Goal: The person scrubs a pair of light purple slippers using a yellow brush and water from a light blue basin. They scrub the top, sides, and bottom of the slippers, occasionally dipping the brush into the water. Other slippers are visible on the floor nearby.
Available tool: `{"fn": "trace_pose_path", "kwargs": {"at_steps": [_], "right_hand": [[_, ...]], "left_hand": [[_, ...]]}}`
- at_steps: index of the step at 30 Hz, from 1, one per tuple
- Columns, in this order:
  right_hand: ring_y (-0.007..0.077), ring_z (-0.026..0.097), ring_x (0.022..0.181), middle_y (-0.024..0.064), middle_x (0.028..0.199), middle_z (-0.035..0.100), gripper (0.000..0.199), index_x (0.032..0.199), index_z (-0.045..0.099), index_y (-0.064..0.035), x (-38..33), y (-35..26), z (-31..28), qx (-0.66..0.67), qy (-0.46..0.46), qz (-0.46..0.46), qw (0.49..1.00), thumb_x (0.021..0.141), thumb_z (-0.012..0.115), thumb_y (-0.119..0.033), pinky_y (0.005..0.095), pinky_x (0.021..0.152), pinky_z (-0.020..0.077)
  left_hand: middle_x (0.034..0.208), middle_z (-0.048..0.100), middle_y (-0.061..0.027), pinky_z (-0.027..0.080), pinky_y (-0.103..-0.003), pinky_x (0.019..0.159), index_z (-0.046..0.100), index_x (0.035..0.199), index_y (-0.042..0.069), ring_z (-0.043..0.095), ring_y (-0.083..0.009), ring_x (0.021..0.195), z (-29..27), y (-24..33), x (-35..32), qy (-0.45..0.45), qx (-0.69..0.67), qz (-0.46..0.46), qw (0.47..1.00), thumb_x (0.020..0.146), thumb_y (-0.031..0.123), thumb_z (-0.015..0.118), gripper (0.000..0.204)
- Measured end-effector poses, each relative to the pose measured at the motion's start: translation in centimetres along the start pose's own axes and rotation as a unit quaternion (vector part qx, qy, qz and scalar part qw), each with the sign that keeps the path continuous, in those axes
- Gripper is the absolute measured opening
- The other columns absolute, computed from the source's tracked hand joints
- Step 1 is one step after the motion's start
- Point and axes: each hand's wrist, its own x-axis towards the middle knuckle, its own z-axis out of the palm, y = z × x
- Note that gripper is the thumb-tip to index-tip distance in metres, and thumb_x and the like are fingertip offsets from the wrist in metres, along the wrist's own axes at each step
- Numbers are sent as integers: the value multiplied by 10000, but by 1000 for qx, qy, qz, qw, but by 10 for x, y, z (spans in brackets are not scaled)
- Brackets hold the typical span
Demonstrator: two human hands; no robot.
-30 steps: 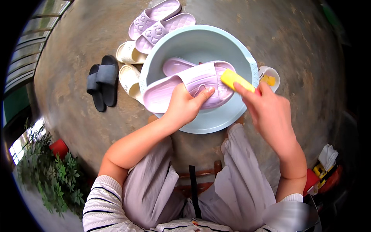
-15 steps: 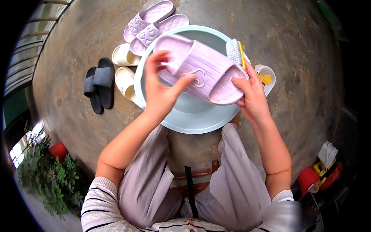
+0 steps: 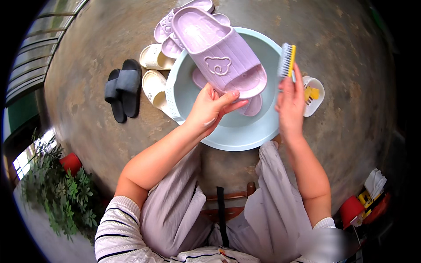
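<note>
Nearest the camera: lap in loose grey trousers, striped sleeves at the bottom edge, a wooden stool between the knees.

Left hand is closed on the heel end of a lilac moulded plastic slide sandal, thumb on top, fingers underneath. The sandal is lifted, tilted up and away over the basin.

Right hand grips a yellow-backed scrub brush with pale bristles, brush upright, bristles facing left toward the sandal, near it but apart.

Below both: round pale-blue plastic wash basin on the concrete floor, second lilac slide lying inside it.

Right of basin, touching the rim: small white cup with a yellow item inside.

Left of basin: pair of cream slides, then pair of black slides.

Far side: another lilac pair, partly hidden behind the raised sandal.
</note>
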Motion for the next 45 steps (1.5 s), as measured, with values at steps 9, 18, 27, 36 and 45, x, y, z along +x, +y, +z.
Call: {"fn": "trace_pose_path", "kwargs": {"at_steps": [9, 18, 27, 36, 45], "right_hand": [[216, 577, 605, 75, 761, 539, 367, 1255, 695, -220, -12, 22, 0, -412, -99, -198, 884, 892, 706, -173, 343, 586, 483], [220, 580, 584, 63, 739, 530, 377, 1247, 695, -247, 14, 13, -9, -486, -77, -245, 835, 878, 718, -176, 355, 513, 472], [220, 576, 568, 47, 760, 526, 356, 1228, 699, -235, 7, 11, 16, -442, -73, -293, 844, 875, 709, -192, 349, 494, 466], [202, 575, 550, 50, 750, 518, 383, 1256, 686, -227, 2, 20, 16, -469, -47, -289, 833, 875, 718, -202, 343, 477, 463], [199, 554, 579, 62, 761, 536, 372, 1267, 681, -176, -12, 7, 25, -380, -98, -264, 881, 898, 693, -134, 330, 535, 461]], "left_hand": [[1150, 639, -126, 552, -374, 973, 510, 1160, -12, 645, -202, 1060, -13, -39, 34, 101, -50, 10, 994, 1000, 145, 587, 237], [1152, 642, -152, 575, -373, 965, 505, 1174, -48, 670, -222, 1021, -8, -16, 31, 89, 10, 65, 994, 1016, 129, 532, 239], [1037, 659, -97, 622, -350, 858, 541, 1164, -50, 676, -166, 904, -6, -17, 18, 88, 53, 33, 994, 975, 47, 536, 212], [1107, 659, -136, 600, -364, 917, 541, 1161, -50, 681, -222, 1019, -18, -3, 20, 96, 62, 23, 993, 960, 29, 549, 216], [1182, 651, -120, 583, -353, 923, 537, 1235, -29, 657, -201, 1071, -14, -6, 20, 8, 53, -39, 998, 925, 38, 616, 327]]}}
